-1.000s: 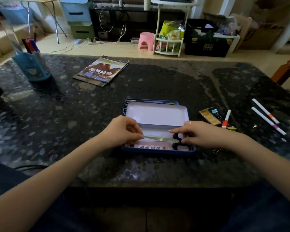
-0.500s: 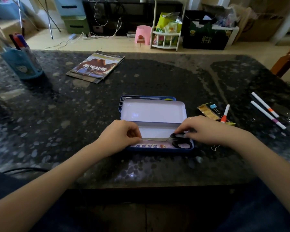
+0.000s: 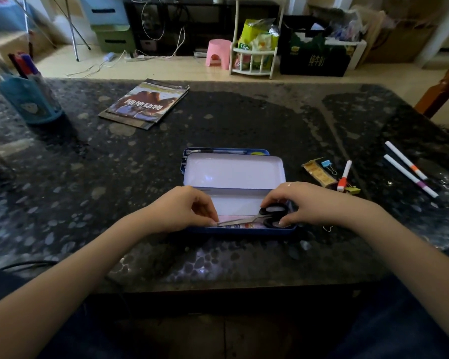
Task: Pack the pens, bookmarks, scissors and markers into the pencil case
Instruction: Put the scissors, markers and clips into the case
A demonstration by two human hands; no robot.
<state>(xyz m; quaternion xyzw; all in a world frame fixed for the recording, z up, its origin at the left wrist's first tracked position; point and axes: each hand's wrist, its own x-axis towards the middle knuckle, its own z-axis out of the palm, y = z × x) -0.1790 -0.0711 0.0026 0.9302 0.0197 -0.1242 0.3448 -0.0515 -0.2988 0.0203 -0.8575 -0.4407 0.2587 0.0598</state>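
A blue tin pencil case (image 3: 233, 174) lies open on the dark table, its white inner tray raised. Black-handled scissors (image 3: 257, 217) lie in the near compartment, blades pointing left. My left hand (image 3: 182, 208) pinches the blade tips. My right hand (image 3: 309, 203) grips the black handles. To the right of the case lie a yellow bookmark (image 3: 318, 172), a white marker with a red cap (image 3: 344, 176), and two white markers (image 3: 410, 168) farther right.
A blue pen holder (image 3: 29, 99) with pens stands at the far left. A magazine (image 3: 145, 103) lies at the back centre. Binder clips (image 3: 326, 163) sit by the bookmark. A wooden chair (image 3: 443, 86) stands at the right edge.
Both hands have lowered the scissors into the case's near compartment. The view has shifted slightly downward.
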